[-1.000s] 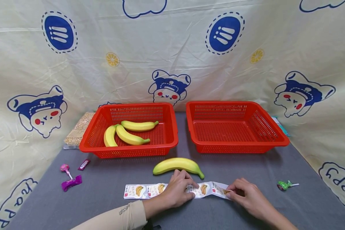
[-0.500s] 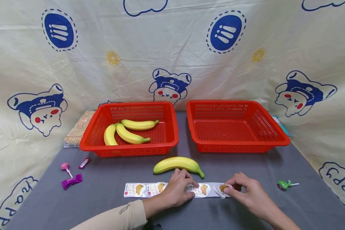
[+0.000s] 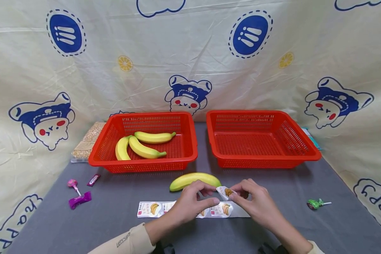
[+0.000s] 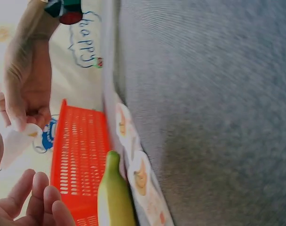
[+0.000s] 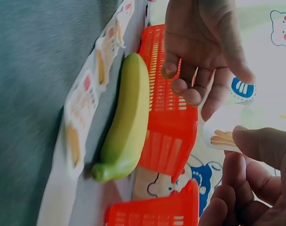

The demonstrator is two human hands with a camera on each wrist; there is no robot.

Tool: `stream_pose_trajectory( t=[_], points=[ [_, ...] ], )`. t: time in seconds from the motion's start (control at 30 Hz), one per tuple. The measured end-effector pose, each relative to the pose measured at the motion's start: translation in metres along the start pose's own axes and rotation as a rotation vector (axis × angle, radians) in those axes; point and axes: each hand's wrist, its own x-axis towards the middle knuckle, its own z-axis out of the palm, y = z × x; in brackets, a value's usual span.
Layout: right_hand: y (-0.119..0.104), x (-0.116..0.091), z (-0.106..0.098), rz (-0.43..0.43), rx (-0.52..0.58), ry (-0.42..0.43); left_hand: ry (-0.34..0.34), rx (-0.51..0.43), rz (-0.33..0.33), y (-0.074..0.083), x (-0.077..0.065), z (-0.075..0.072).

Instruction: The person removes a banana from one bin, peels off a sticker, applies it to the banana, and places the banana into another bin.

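Note:
My right hand pinches a peeled white banana-picture sticker between thumb and fingertips, raised above the table. In the right wrist view, the sticker stretches from that thumb toward the left hand. My left hand is beside it, thumb and fingers spread apart with the sticker's end near the fingertips. Beneath the hands lies a strip of stickers with a bare stretch of backing at its right end; the left hand covers part of it. A single banana lies just behind, its right end hidden.
A red basket with 3 bananas stands at the back left, another red basket at the back right. Candies lie on the left side and a green lollipop on the right. A bag of grains leans behind the left basket.
The right hand has peeled the sticker off the strip's right end and brought it left and up. My left hand has lifted from the strip, its fingers spreading toward the sticker.

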Motion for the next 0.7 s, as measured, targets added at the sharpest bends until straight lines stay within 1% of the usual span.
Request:
stream_pose_trajectory(
  t=[0.1, 0.17, 0.33, 0.53, 0.7],
  points=[
    [-0.005, 0.007, 0.006, -0.019, 0.020, -0.006, 0.040, -0.062, -0.022, 0.002, -0.001, -0.004],
    [-0.008, 0.010, 0.010, -0.037, 0.030, -0.006, 0.072, -0.083, -0.037, 0.003, -0.002, -0.006],
    [-0.013, 0.017, 0.017, -0.073, 0.060, -0.005, 0.132, -0.084, -0.046, 0.003, -0.002, -0.011],
    [-0.016, 0.020, 0.022, -0.096, 0.095, -0.023, 0.161, -0.118, -0.034, 0.002, -0.004, -0.014],
    [-0.016, 0.020, 0.025, -0.084, 0.111, -0.046, 0.147, -0.108, -0.018, -0.001, -0.006, -0.019]
  ],
)
